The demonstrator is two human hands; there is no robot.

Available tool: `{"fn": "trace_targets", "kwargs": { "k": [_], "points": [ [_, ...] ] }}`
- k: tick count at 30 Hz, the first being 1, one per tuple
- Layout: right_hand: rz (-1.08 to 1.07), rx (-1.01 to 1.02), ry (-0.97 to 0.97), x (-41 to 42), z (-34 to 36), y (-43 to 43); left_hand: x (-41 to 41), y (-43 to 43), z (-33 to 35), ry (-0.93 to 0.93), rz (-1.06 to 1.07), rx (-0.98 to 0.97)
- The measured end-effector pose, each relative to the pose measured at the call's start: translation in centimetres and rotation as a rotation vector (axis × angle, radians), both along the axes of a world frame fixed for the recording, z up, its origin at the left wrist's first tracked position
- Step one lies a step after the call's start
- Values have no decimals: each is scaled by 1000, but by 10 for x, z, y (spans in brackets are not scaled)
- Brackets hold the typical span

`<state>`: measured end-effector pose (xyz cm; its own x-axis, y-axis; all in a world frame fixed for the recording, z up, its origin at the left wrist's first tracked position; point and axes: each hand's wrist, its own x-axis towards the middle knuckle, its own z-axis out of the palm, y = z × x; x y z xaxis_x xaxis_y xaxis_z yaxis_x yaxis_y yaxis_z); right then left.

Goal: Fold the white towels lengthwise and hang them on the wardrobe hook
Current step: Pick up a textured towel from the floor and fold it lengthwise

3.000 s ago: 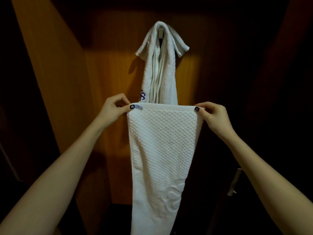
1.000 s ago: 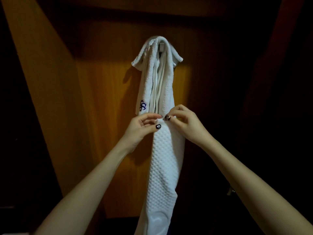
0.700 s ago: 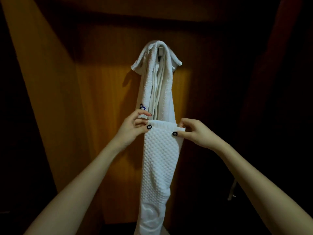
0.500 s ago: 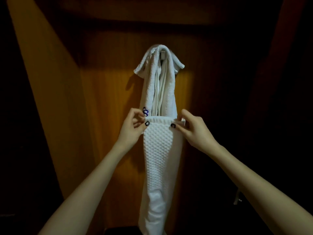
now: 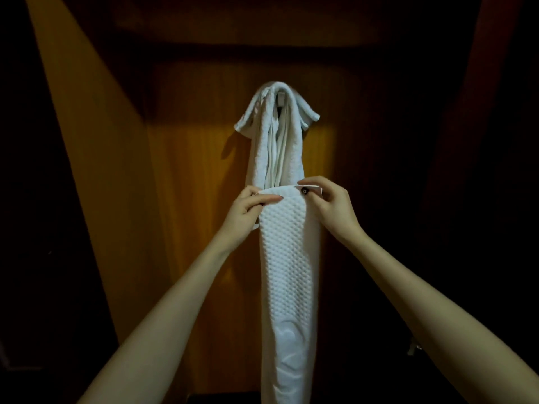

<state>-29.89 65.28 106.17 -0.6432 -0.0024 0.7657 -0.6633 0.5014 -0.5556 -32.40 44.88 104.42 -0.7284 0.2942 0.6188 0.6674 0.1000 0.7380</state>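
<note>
White waffle-weave towel hangs as a long narrow strip, folded lengthwise, in front of the wardrobe's far panel. Its top edge is held level between two bare hands. The left grip is clamped on the top left corner, with the thumb lying across the front of the cloth and the fingers curled behind it. The right grip pinches the top right corner, with a dark-painted thumbnail pressed on the front face and the fingers curled over the edge. Only the width of the folded strip lies between them. The strip drops straight down and leaves the bottom of the view. Near its lower end the weave turns smooth, with a raised pattern too faint to read.

Just above and behind the held edge, a hung towel, also white, is draped over the hook on the far panel. Its folds are bunched, and two corners flare out left and right near the top. Its lower end is hidden behind the hands and the held strip.

The far panel is orange-brown wood, lit in a patch around both towels. A side wall of the same wood slants along the left, and the right side is dark.
</note>
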Motion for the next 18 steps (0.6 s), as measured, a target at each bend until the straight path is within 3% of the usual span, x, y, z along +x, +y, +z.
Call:
{"fn": "trace_targets", "kwargs": {
  "k": [3,7,13,15,18],
  "points": [
    [29,-113,3,-2,12,3,4,5,4,5,-65,-45],
    [8,-131,4,-1,22,11,7,16,1,-57,-180,46],
    [-90,-188,31,5,26,29,7,41,0,63,-157,-66],
    [-98,-258,19,9,29,38,6,49,6,45,-187,45],
    [99,-364,-94,19,20,48,6,59,22,-1,-278,202]
  ]
}}
